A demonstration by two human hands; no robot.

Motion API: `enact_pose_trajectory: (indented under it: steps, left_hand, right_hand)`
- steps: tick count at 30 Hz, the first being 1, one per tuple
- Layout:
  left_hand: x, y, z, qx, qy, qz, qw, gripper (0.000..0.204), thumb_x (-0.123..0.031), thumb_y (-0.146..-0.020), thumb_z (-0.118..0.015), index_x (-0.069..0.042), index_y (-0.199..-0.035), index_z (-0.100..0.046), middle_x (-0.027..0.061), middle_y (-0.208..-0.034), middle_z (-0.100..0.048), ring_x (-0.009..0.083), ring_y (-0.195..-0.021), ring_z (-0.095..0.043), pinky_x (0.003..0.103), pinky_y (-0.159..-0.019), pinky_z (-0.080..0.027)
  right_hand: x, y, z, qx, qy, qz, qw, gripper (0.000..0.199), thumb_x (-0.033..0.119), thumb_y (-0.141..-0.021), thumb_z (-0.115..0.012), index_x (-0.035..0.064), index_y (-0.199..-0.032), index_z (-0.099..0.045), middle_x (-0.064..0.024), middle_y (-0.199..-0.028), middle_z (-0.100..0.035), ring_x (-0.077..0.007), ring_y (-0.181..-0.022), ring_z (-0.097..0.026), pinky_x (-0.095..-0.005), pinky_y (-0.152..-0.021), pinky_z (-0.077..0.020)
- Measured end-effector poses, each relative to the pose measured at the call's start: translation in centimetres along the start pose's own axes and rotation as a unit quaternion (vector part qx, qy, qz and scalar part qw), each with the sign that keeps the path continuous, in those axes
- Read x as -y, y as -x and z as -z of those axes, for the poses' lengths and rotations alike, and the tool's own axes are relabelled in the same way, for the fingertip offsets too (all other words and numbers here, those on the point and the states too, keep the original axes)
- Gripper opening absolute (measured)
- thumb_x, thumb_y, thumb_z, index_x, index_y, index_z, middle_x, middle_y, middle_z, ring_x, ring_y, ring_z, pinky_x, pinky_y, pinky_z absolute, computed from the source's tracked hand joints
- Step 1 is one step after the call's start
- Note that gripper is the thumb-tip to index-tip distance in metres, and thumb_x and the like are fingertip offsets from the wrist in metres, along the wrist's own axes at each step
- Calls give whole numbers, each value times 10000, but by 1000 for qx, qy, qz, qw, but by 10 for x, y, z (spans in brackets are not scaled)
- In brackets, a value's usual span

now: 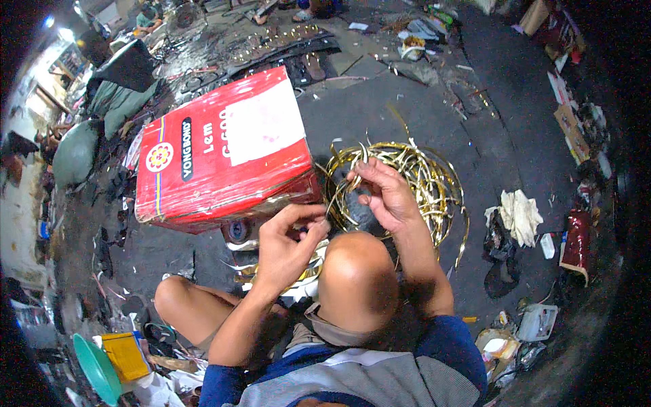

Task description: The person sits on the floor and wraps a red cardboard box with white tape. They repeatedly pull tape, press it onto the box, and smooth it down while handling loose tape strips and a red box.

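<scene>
Fingers (366, 178) of right hand (383, 197) and left hand (288, 241) both pinched on a thin gold strip (337, 197), above the gold strip coil (424, 180) on the floor (407, 102), beside a red box (224, 152).

Dark grey concrete floor (420, 102) fills frame, littered w/ scraps. Bright lamp glare (64, 32) upper left. Green plastic basin (95, 370) lower left, crumpled white rag (521, 216) at right, grey-green sacks (78, 149) at left edge.

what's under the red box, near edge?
Under the near edge of the red box a round dark object pokes out, with gold strip scraps beside it. The box covers the rest of the floor beneath.
</scene>
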State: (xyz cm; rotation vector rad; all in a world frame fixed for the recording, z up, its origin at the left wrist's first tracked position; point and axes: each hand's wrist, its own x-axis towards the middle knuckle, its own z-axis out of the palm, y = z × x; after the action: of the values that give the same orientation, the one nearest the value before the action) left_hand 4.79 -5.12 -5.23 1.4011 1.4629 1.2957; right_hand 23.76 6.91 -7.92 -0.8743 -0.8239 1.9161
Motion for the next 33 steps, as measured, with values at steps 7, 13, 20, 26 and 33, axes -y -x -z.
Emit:
enact_pose_trajectory:
  steps: [7, 13, 20, 26, 33]
  left_hand:
    - [0, -20, -28, -9, 162, 1, 987, 171, -120, -943, -775, 35, -1013, -756, 23, -833, -724, 41, -727, -616, 217, -619, -494]
    - [-5, -13, -22, -15, 8, -80, 997, 205, -155, -961, -718, 47, -937, -738, 123, -746, -717, 136, -681, -658, 352, -621, -519]
    - [-3, -10, -18, 1, -82, -199, 977, 187, -139, -1009, -571, 29, -956, -634, 242, -770, -633, 439, -726, -643, 491, -672, -507]
    - [6, -13, -13, 140, 25, -159, 977, 278, -266, -990, -669, 10, -1018, -655, 134, -758, -653, 280, -677, -646, 426, -646, -505]
    - [220, 12, -22, 192, -279, 175, 924, 298, -296, -913, -672, -10, -872, -743, 220, -888, -742, 392, -895, -735, 511, -816, -570]
  right_hand:
    - [14, 31, -28, 6, 152, 77, 985, 218, 215, -935, -800, 147, -796, -646, 56, -732, -643, -10, -580, -492, -189, -485, -331]
    - [19, 47, -39, 36, 264, 132, 955, 216, 209, -952, -782, 97, -797, -681, 46, -689, -628, -16, -563, -501, -203, -495, -381]
    - [24, 61, -38, 42, 235, 96, 966, 108, 127, -972, -749, 62, -914, -684, -2, -685, -655, -39, -495, -518, -202, -448, -402]
    - [35, 46, -23, -53, 196, 194, 960, 76, 103, -950, -756, 72, -926, -691, 32, -684, -610, -18, -515, -486, -188, -455, -348]
    - [59, 14, 50, -303, 584, 313, 685, 219, 214, -916, -832, 29, -947, -719, 47, -648, -581, -24, -556, -435, -248, -505, -331]
